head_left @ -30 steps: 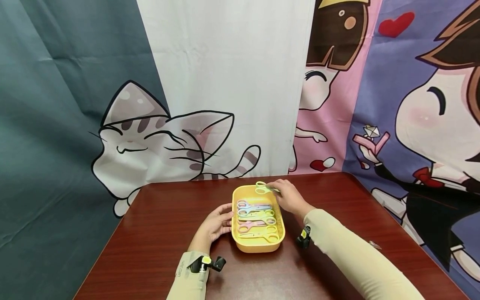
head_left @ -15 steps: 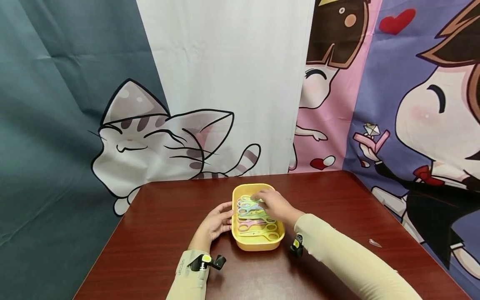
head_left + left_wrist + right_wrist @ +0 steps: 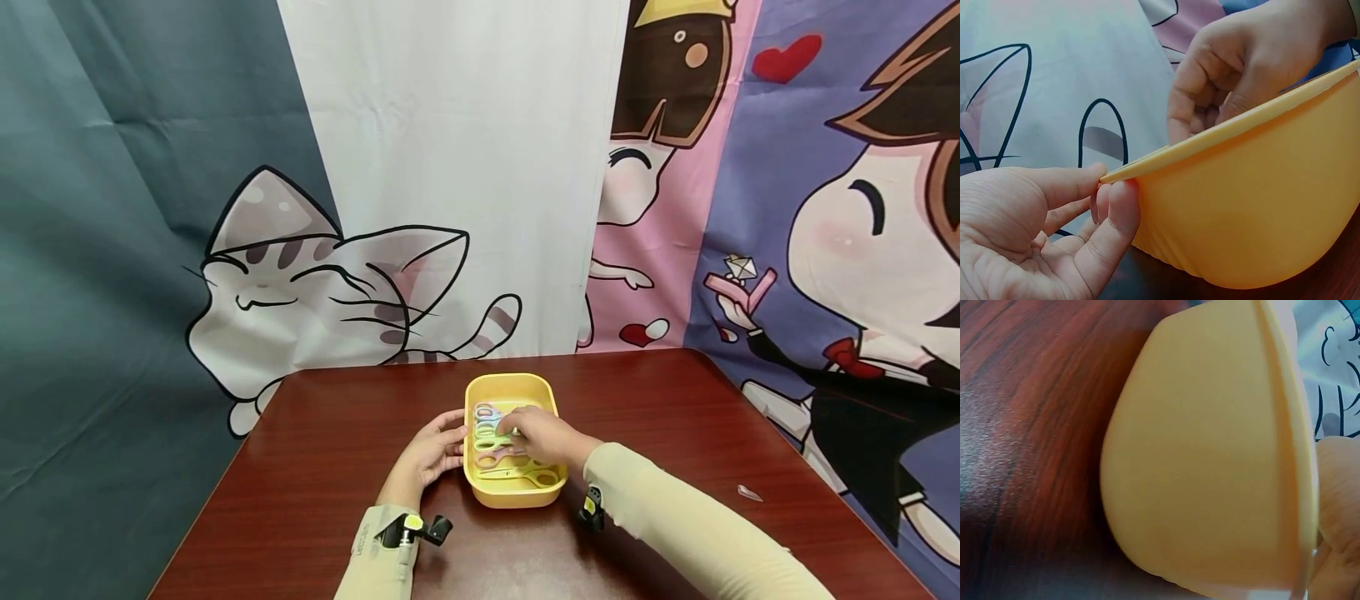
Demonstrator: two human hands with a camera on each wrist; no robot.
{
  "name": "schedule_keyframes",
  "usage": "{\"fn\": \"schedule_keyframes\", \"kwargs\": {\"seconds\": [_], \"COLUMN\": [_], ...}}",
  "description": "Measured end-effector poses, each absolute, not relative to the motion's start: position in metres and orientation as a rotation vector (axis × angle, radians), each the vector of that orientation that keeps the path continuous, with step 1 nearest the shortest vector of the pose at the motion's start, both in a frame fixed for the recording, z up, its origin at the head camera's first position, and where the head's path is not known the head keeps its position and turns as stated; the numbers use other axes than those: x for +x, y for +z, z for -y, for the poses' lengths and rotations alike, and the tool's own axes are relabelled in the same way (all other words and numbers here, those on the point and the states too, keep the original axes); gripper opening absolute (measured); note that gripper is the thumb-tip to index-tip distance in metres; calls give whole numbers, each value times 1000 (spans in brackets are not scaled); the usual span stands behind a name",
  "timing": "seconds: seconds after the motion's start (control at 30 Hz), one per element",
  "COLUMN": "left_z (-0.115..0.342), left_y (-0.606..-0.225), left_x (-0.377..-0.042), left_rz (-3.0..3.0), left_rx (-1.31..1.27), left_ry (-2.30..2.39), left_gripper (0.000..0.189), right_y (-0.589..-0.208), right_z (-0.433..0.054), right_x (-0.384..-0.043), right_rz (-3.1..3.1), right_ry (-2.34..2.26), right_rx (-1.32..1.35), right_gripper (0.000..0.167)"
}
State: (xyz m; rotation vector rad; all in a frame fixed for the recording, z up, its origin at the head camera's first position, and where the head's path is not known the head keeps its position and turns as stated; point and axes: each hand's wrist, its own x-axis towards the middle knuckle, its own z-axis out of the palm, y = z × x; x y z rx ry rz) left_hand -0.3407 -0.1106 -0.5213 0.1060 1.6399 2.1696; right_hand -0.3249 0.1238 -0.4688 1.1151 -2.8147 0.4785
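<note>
A yellow plastic tub [image 3: 510, 385] stands on the table with several pastel scissors lying in it. At its left side my left hand [image 3: 431, 452] pinches the rim, with digits above and below the edge in the left wrist view. My right hand [image 3: 542, 435] reaches down into the tub with curled fingers, holding light green scissors [image 3: 489, 444] whose handle loops point left. The tub wall hides those fingertips in the left wrist view. Pink scissors [image 3: 489, 459] and yellow scissors [image 3: 542, 477] lie nearer me; blue-purple scissors [image 3: 486, 412] lie farther back.
The dark red wooden table [image 3: 337, 467] bears a small clear scrap [image 3: 748, 493] on the right. Behind it hangs a cartoon-printed cloth [image 3: 465, 167]. Each wrist wears a black camera mount.
My right hand has brought the light green scissors from above the tub's back right corner down into the tub and toward me. My left hand has stayed on the rim.
</note>
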Motion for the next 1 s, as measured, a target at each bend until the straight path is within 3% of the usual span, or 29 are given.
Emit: {"fn": "schedule_keyframes", "kwargs": {"seconds": [0.2,1.0], "left_z": [110,111], "left_y": [-521,-519], "left_x": [-341,-341], "left_rz": [-1652,-1635], "left_rx": [104,97], "left_ry": [2167,2161], "left_gripper": [46,49], "right_y": [-473,-481], "right_z": [-123,-124], "right_x": [-323,-321], "right_rz": [2801,2784], "right_ry": [456,353], "right_rx": [1179,1288], "right_gripper": [7,20]}}
